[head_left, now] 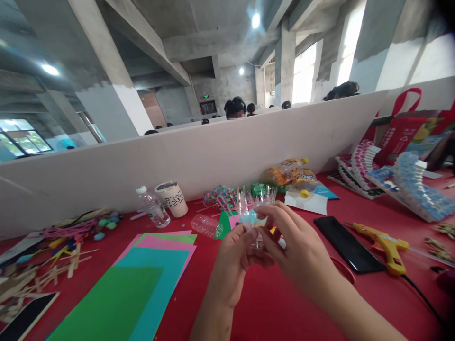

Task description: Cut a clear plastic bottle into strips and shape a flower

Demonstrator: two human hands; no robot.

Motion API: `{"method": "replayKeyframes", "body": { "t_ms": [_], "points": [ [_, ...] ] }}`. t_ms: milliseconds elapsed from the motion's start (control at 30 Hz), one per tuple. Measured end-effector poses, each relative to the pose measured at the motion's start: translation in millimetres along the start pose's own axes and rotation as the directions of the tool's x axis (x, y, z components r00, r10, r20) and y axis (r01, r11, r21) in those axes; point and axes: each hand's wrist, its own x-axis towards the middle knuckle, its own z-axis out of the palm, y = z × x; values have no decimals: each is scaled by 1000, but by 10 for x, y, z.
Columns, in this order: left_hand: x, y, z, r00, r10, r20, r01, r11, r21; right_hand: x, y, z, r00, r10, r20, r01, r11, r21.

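In front of me is a clear plastic bottle piece whose upper part is cut into upright strips that fan outward. My left hand is closed round its lower part, thumb at the front and fingers underneath. My right hand comes in from the right, its fingers bent over the strips and its thumb against the bottle piece; the exact contact of the fingertips is partly hidden. Just left of the hands, another clear plastic bottle lies on its side.
Coloured paper sheets lie on the red table at left, near wooden sticks. A water bottle and a patterned cup stand behind. At right are a phone, a yellow glue gun and a red bag. A white partition borders the back.
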Motion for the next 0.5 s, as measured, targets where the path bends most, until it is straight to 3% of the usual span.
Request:
{"method": "replayKeyframes", "body": {
  "t_ms": [200,500],
  "points": [
    [-1,19,-10,1000,-7,-19,7,1000,-14,-7,3,16,998,-51,-34,52,998,21],
    [-9,28,-17,997,-13,-76,17,999,44,9,35,-46,988,116,106,-127,987,97]
  ]
}}
